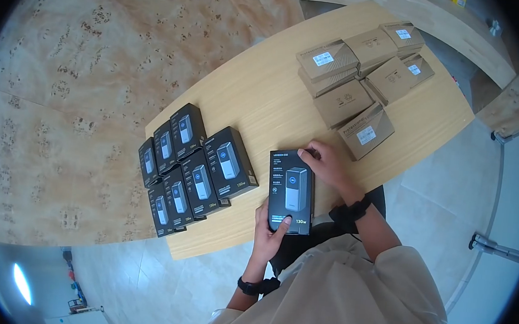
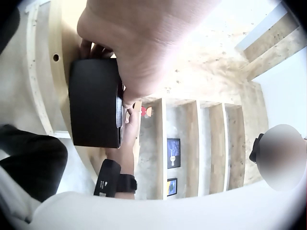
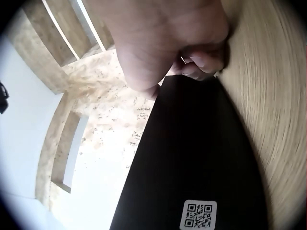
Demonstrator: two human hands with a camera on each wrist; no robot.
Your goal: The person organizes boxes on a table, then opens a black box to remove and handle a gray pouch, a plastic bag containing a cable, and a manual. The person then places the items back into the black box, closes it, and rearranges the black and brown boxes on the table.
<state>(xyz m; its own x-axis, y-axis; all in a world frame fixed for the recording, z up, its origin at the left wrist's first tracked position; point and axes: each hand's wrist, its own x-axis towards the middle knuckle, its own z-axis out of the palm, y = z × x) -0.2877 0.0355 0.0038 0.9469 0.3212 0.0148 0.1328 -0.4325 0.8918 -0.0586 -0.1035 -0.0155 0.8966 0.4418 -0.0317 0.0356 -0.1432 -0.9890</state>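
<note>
A black box (image 1: 291, 192) with a picture of a silver device lies face up near the table's front edge. My left hand (image 1: 269, 233) grips its lower end, thumb on the printed face; the left wrist view shows this hand (image 2: 132, 45) over the box's dark side (image 2: 96, 103). At the upper right corner, my right hand (image 1: 327, 164) holds the box with thumb on top and fingers bent at the edge. In the right wrist view, that hand (image 3: 168, 43) pinches the end of the box (image 3: 187, 153), whose side bears a QR label.
Several similar black boxes (image 1: 200, 182) stand in rows at the table's left. Several brown cardboard boxes (image 1: 343, 101) are grouped on the right, some stacked. The wooden table (image 1: 258, 101) has a curved edge. Another person's blurred head (image 2: 282, 157) shows in the left wrist view.
</note>
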